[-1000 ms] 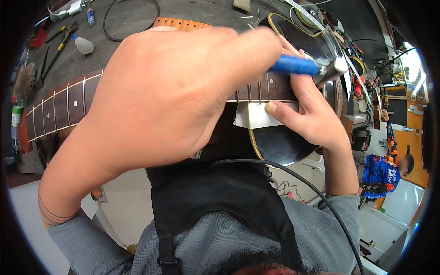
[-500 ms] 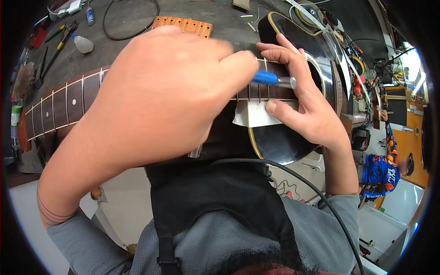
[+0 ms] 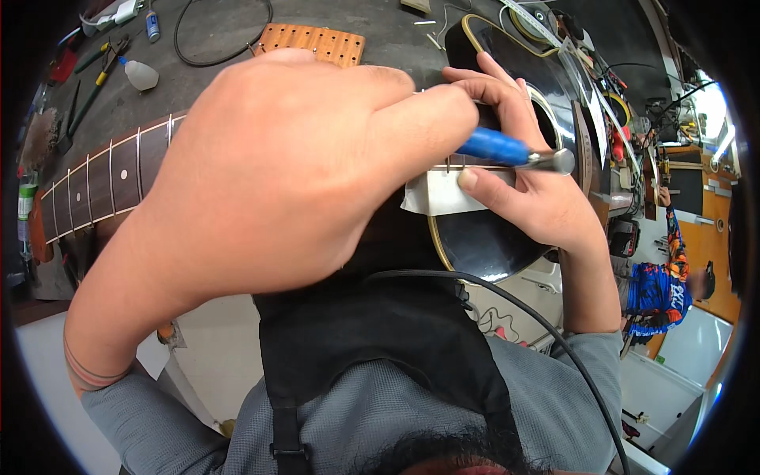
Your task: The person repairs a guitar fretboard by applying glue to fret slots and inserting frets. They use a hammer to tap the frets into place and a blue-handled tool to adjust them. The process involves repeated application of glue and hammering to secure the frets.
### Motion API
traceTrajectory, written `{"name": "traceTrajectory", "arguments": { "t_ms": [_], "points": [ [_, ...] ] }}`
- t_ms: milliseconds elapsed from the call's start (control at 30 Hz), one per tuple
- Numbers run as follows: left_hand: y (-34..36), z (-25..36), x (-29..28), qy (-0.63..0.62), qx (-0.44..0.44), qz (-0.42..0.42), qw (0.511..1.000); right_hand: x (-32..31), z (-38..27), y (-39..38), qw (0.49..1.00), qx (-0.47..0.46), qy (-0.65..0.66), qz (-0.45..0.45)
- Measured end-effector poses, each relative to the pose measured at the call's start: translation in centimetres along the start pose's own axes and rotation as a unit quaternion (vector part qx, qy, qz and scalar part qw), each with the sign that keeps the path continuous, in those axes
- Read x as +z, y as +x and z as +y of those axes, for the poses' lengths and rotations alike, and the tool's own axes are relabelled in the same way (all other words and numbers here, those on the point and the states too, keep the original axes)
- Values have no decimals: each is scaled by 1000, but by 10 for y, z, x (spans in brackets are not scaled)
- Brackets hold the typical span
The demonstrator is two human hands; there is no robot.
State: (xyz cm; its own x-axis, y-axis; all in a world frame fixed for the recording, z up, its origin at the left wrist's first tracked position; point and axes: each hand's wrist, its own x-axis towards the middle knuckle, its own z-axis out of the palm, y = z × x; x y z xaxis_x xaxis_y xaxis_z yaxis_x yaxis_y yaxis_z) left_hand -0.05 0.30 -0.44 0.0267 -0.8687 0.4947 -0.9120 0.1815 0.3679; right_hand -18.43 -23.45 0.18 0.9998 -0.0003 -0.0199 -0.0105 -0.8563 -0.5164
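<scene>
Hammer was gripped in the left hand above the guitar.

Its blue handle was wrapped tightly by that hand, and its metal head, blurred, was seen over the right hand. The right hand was spread loosely across the fretboard, its thumb placed on white paper at the near edge; whether anything was held beneath it could not be told. On the bench beyond, a drilled wooden block was seen.
</scene>
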Motion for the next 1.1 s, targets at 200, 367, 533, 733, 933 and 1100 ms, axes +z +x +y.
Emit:
{"name": "traceTrajectory", "arguments": {
  "t_ms": [200,367,533,733,933,1100],
  "points": [
    [-1,0,0,10,-7,-14,1000,-1,1,-1,1000,-5,-15,-5],
    [1,1,3,5,-19,16,1000,-1,-1,-1,1000,5,-14,0],
    [0,0,2,33,-37,10,999,-3,0,-1,1000,15,-6,-10],
    [0,-2,1,40,-59,4,997,-4,0,-2,999,7,-35,-23],
    [2,0,4,26,-82,26,996,-5,-2,0,998,46,-1,-47],
    [8,1,0,64,-54,19,996,-8,-2,-1,995,33,-63,-62]
  ]
}}
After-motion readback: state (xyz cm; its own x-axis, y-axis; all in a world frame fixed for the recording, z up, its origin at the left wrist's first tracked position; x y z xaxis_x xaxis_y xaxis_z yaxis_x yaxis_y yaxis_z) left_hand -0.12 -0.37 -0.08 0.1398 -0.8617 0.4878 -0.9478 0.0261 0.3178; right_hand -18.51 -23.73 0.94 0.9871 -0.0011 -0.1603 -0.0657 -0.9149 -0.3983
